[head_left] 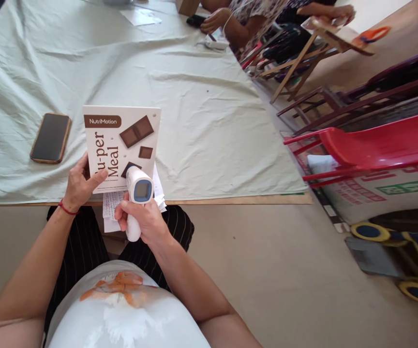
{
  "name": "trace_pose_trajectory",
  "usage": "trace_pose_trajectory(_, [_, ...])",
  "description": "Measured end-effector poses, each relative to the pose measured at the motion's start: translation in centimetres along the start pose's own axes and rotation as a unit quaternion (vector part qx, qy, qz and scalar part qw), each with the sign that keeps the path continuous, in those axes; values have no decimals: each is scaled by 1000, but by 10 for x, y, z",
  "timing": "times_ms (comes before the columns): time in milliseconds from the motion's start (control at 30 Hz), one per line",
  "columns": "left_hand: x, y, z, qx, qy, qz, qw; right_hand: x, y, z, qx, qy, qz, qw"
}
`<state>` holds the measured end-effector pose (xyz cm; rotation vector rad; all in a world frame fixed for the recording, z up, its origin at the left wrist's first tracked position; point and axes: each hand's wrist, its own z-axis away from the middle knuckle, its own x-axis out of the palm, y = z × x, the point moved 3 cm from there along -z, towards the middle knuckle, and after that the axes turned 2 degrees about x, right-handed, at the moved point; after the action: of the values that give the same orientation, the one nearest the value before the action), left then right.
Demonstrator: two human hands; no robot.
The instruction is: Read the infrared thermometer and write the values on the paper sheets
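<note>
My left hand [79, 181] grips the lower left edge of a white NutriMotion box [102, 140], its thumb across the front. Brown chocolate pieces and the word "Meal" are printed on that face. In my right hand [145, 217] is a white infrared thermometer [134, 227], held by its handle, with a blue-framed screen facing me. The thermometer's head overlaps the lower right part of the box. Under the box, several printed paper sheets [111, 212] stick out over the table's front edge.
A smartphone [51, 137] lies on the cloth-covered table [209, 140] at the left. Across the table, another person's hand [216, 20] is near a black object. A red chair [379, 145], a wooden folding stool [299, 63] and a large printed sack [383, 188] stand at the right.
</note>
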<state>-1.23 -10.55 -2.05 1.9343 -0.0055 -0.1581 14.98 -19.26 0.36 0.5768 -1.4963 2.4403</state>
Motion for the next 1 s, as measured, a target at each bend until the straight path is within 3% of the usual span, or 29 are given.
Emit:
trace_pose_trajectory(433, [-1, -3, 0, -10, 6, 4, 1000, 1, 2, 0, -8, 3, -15, 1000])
trace_pose_trajectory(633, [0, -3, 0, -13, 8, 14, 1000, -3, -4, 7, 14, -37, 11, 999])
trace_pose_trajectory(733, [0, -4, 0, -13, 10, 17, 1000, -20, -22, 18, -7, -6, 62, 998])
trace_pose_trajectory(833, [1, -5, -1, -10, 10, 21, 1000, -58, -46, 25, -73, 56, 133, 987])
trace_pose_trajectory(900, [2, -4, -2, -10, 7, 25, 1000, -95, -62, 21, -119, 131, 230, 957])
trace_pose_trajectory(933, [2, -3, -2, -10, 5, 29, 1000, -116, -69, 18, -139, 191, 314, 920])
trace_pose_trajectory(1000, [3, -2, -2, -10, 1, 38, 999, -156, -82, 7, -157, 296, 493, 803])
